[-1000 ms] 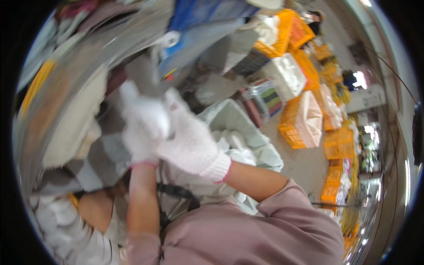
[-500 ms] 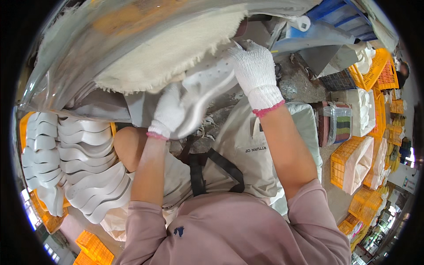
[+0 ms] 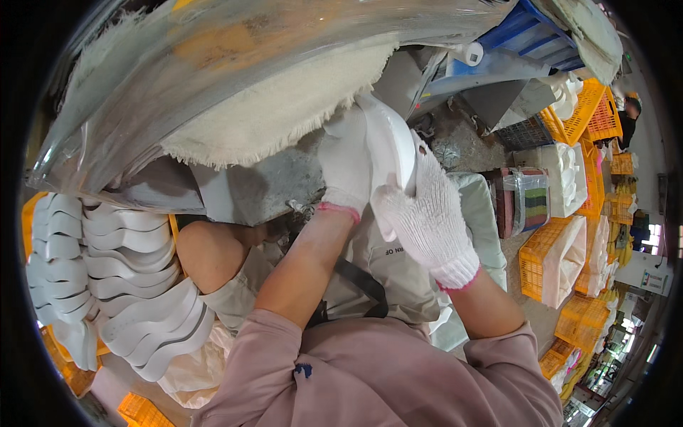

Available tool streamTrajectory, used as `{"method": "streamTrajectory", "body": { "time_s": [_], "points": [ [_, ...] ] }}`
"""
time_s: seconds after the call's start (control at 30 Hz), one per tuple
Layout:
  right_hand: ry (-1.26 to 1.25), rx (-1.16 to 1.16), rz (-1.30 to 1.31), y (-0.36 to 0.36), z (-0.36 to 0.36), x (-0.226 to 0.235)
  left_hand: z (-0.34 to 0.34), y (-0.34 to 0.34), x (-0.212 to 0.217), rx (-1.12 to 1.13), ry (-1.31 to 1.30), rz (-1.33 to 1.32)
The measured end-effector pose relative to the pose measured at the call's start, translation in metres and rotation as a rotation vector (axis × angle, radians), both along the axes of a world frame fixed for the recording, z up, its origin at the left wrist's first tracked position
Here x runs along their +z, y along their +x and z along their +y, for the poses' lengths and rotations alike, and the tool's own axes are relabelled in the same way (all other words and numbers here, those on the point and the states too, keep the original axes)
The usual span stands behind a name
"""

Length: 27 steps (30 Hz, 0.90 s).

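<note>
A white shoe sole, smooth and curved, is held up between my gloved hands in front of a big frayed cream cloth wheel. My left hand, in a white knit glove, closes on the sole's left side near the wheel's fringe. Lower on the sole's near right end, my right hand grips with thumb and fingers. The left fingertips are partly hidden behind the sole. Beside my left knee, similar white soles stand stacked in rows.
A grey plastic-wrapped hood arches over the wheel, and a blue crate sits at the far right. Yellow crates line the right side near a taped bundle. Far right, a person stands in the background.
Both hands have moved: the left went up and right, the right came down nearer me. The sole has swung from lying slantwise below the wheel to standing more upright at its right.
</note>
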State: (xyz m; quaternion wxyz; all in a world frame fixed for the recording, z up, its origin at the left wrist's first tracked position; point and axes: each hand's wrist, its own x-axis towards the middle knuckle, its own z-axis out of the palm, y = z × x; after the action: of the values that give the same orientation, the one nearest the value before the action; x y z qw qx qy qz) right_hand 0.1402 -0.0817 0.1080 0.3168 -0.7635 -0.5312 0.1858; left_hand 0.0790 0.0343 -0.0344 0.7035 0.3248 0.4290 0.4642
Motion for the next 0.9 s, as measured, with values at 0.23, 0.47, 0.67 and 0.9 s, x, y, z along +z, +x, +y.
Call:
{"method": "streamTrajectory", "body": {
  "time_s": [0.23, 0.47, 0.67, 0.9],
  "points": [
    [-0.136, -0.003, 0.305, 0.007, 0.055, 0.004, 0.069, -0.013, -0.034, -0.225, 0.305, 0.398],
    [0.057, 0.673, -0.701, 0.014, -0.020, -0.056, -0.012, -0.096, -0.047, -0.310, -0.257, -0.319],
    [0.212, 0.622, -0.451, -0.066, -0.035, -0.031, -0.024, -0.130, 0.006, -0.210, -0.395, -0.829],
    [0.201, 0.315, -0.311, -0.094, 0.034, -0.035, 0.051, -0.126, -0.063, -0.188, 0.462, 0.177]
  ]
}}
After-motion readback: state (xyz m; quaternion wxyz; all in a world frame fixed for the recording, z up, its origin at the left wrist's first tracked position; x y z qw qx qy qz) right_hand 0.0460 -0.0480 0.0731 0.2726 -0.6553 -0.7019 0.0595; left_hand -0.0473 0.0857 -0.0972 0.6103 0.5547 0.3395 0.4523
